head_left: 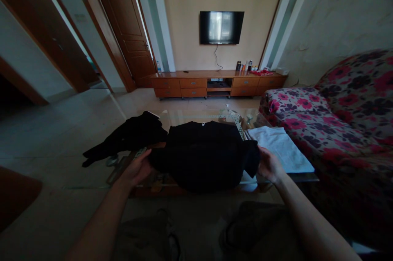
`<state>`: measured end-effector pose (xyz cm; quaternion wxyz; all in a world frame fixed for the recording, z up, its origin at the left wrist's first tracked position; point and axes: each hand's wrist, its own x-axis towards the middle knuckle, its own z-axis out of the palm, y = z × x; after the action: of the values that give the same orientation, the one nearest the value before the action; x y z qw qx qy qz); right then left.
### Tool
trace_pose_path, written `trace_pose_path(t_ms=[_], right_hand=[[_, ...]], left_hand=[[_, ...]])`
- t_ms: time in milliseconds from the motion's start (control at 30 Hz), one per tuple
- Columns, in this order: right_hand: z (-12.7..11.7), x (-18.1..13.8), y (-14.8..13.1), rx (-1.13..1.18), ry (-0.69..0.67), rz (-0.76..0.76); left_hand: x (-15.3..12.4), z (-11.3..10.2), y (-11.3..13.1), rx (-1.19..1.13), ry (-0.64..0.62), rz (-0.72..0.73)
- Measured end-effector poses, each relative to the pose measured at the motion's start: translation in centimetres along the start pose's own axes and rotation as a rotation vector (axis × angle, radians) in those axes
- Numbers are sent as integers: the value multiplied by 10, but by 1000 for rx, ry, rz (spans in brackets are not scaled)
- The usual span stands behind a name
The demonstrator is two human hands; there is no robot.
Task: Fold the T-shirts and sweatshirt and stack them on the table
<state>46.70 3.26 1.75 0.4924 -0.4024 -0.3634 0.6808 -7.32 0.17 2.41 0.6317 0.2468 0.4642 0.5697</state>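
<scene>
One left hand (141, 167) and one right hand (270, 165) had fingers closed on opposite sides of the black shirt (202, 160) over a glass table (179, 117), where, I judged remotely, uneven pulling could have skewed and creased it.

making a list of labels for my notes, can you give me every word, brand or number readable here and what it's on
No text can be read.
Small white tag at the black fabric garment's neckline: too small.
Small dark and coloured bottles on the long brown wooden cabinet: any labels too small and blurred.
</scene>
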Motion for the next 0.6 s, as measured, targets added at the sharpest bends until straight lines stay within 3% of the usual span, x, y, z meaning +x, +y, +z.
trace_pose_path(t_ms=[100, 200, 333, 433, 600], right_hand=[[7, 4, 15, -64, -21, -22], [8, 11, 32, -326, -73, -111], [-3, 20, 41, -630, -62, -262], [-9, 19, 34, -584, 0, -307], [-12, 7, 15, -299, 111, -82]], left_hand=[[6, 0, -12, 122, -97, 18], [11, -3, -25, 320, -200, 14], [17, -12, -36, 515, -187, 35], [17, -16, -33, 519, -121, 31], [7, -11, -15, 497, -75, 51]])
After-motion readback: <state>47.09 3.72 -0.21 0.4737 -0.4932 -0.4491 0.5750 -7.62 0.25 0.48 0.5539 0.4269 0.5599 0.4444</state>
